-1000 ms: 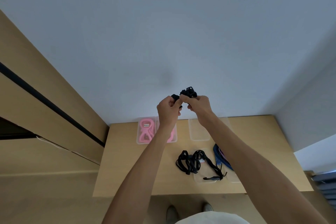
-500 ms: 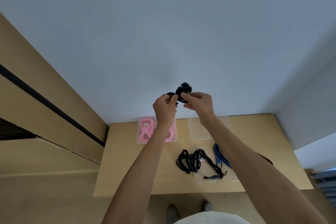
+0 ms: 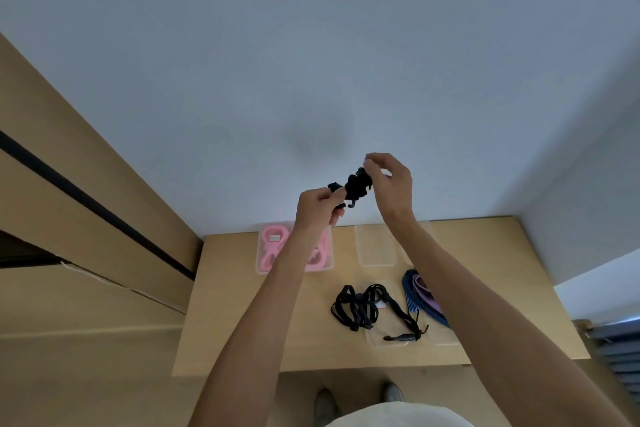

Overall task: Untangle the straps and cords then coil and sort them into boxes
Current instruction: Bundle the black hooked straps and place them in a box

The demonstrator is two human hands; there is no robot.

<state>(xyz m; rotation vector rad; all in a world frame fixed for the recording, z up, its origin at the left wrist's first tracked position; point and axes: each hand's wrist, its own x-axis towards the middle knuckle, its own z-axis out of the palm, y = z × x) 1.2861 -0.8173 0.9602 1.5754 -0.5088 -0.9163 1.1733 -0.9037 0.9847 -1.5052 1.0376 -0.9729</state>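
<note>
Since a moment ago the right hand (image 3: 393, 184) has lifted higher, stretching the bunched black strap (image 3: 355, 185) out from the left hand (image 3: 317, 206). At left, wooden cabinet fronts (image 3: 86, 218) hem the tabletop (image 3: 239, 322); open air surrounds the raised hands. Both grips clench the strap, held high above the pink-filled box (image 3: 263, 260). Farther right lie an empty clear box (image 3: 375, 246), tangled black cords (image 3: 363, 307) and a blue strap (image 3: 414, 298).
</note>
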